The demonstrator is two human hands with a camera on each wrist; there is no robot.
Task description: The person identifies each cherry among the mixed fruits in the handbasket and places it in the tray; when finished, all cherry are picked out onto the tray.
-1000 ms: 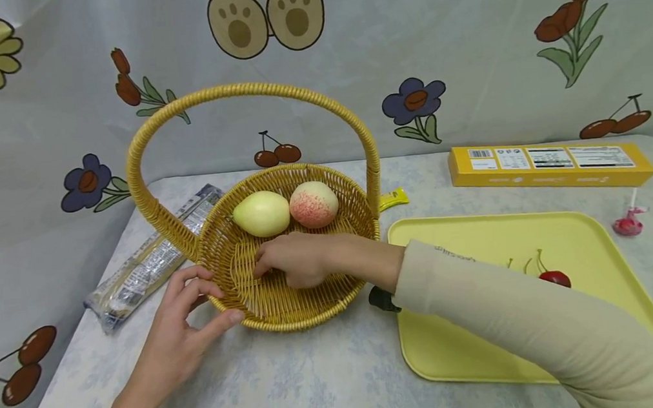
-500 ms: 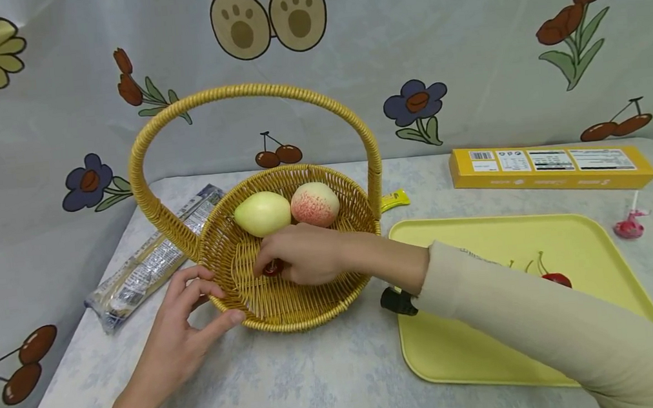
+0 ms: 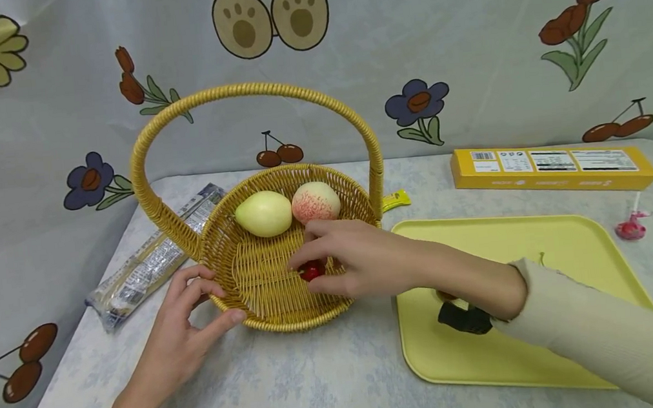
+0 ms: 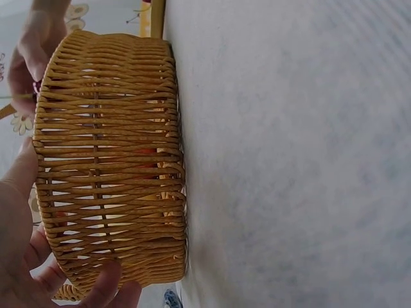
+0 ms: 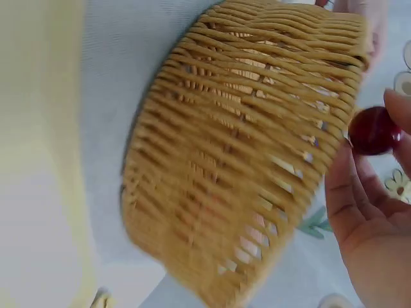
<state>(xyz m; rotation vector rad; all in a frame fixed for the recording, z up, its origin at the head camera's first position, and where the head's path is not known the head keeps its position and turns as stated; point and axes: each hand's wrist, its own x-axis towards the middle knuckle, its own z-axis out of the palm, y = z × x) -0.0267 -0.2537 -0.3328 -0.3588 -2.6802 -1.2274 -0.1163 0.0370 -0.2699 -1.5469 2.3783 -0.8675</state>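
My right hand (image 3: 366,255) is over the right side of the wicker basket (image 3: 265,271), pinching a dark red cherry (image 3: 312,270) between thumb and fingers. The right wrist view shows that cherry (image 5: 374,131) beside the basket's rim. At the basket's front left, my left hand (image 3: 182,323) grips the rim, its fingertips against the woven side in the left wrist view. A pale yellow-green pear (image 3: 264,214) and a pink-speckled peach (image 3: 316,202) lie side by side at the back of the basket.
Right of the basket lies a yellow tray (image 3: 433,356), partly under my right sleeve; a cherry stem (image 3: 542,258) shows above the sleeve. Behind the tray are an orange-yellow box (image 3: 553,168) and a pink lollipop (image 3: 632,228). A silver packet (image 3: 151,261) lies left of the basket.
My right hand has moved right, from the basket's middle toward its right rim, carrying the cherry, which now shows between its fingers. The left hand stays on the rim.
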